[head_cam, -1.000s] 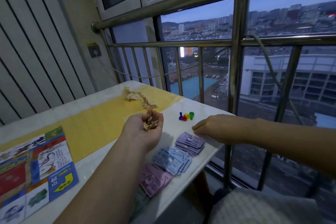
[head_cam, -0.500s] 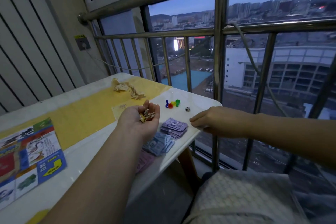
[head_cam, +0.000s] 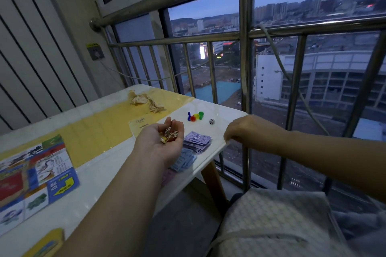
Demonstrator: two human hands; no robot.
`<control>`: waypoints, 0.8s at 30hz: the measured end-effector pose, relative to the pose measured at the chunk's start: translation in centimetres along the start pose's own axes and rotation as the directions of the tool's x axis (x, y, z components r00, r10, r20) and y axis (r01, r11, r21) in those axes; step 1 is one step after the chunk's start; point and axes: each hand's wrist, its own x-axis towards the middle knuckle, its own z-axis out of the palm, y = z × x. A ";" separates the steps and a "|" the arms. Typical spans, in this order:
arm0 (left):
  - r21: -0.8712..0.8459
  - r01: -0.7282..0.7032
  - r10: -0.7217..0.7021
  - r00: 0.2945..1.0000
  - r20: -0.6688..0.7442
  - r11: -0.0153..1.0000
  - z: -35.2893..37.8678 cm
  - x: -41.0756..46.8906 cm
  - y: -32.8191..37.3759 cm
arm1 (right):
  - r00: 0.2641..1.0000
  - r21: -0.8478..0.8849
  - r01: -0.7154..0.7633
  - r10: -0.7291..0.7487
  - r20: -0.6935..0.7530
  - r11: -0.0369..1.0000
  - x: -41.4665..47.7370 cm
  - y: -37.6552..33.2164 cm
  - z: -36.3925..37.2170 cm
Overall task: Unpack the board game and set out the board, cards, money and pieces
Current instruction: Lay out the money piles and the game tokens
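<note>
L hand (head_cam: 160, 142), frame centre, palm up, fingers curled round small gold-and-white game pieces (head_cam: 169, 134). R hand (head_cam: 248, 131) at white table (head_cam: 94, 175) edge, fingers curled; grip cannot tell. Betw. hands: purple paper money stack (head_cam: 197, 141).

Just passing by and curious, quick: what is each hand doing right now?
Left hand: cupped palm-up, holding a heap of small pieces.
Right hand: fingers curled downward by the table corner; cannot tell whether it holds anything.

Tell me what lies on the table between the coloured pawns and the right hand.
A white die lies between the coloured pawns and the right hand, seen in the head view.
</note>
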 end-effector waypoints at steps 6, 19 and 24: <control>-0.132 -0.002 0.004 1.000 0.012 0.991 -1.6 -2.0 1.0 | 0.928 0.526 -0.209 0.336 -0.158 0.824 4.0 -4.4 -3.7; -0.193 -0.107 0.128 0.986 0.103 0.975 -8.3 -9.8 6.9 | 0.992 0.647 0.109 -0.047 -0.113 0.755 10.7 -19.6 -5.2; -0.281 -0.129 0.159 0.984 0.086 0.951 -11.3 -12.8 8.6 | 0.984 0.664 0.176 -0.130 -0.119 0.727 11.6 -24.0 -5.5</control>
